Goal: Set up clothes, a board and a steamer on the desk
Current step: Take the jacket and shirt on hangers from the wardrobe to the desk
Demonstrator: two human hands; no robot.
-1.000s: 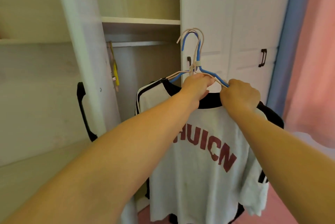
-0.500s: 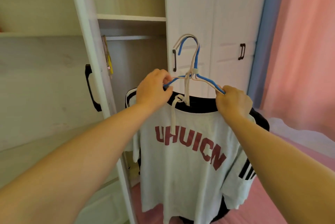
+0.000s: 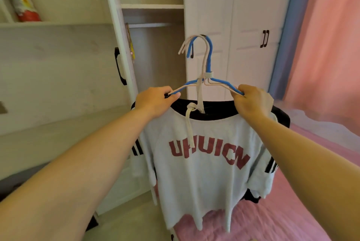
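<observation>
A white T-shirt [image 3: 202,178] with a black collar and red letters hangs in the air in front of the wardrobe, on blue and white hangers [image 3: 208,65] bundled together. A dark garment [image 3: 281,116] shows behind it. My left hand [image 3: 155,102] grips the hangers' left arm. My right hand [image 3: 251,100] grips their right arm. A white cord [image 3: 190,123] dangles from the hangers' neck over the shirt front.
The open wardrobe door [image 3: 58,77] with a black handle stands at the left, the hanging rail [image 3: 150,25] inside. Closed white doors [image 3: 249,26] are behind the hangers. A pink curtain [image 3: 327,36] and a pink bed [image 3: 282,211] lie to the right.
My left hand slid from the hangers' neck out to the left arm. The clothes came away from the wardrobe and now hang square in front of me.
</observation>
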